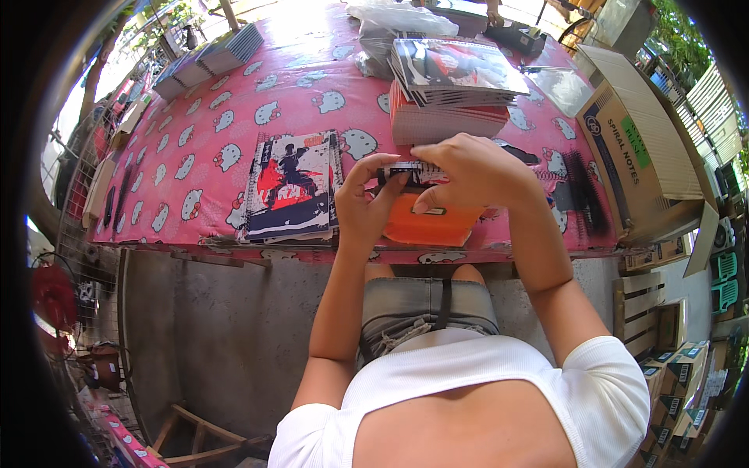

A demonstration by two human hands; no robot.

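Note:
An orange-covered notebook (427, 226) lies at the table's front edge, before my body. At its far edge a dark spiral binding (406, 173) shows between my fingers. My left hand (365, 195) is closed, its thumb and forefinger pinching the left end of that binding. My right hand (480, 173) arches over the notebook, thumb on the orange cover and fingers bent over the far edge, gripping it. Its fingertips are partly hidden. Left of my hands lies a small stack of spiral notebooks (290, 187) with white, red and black covers.
A tall pile of notebooks (456, 78) stands beyond my hands, near a clear plastic bag (374, 47). More notebooks (211, 62) sit in a row at the far left. An open cardboard box (636, 148) stands right of the pink patterned table (175, 207). Black binding coils (581, 191) lie near it.

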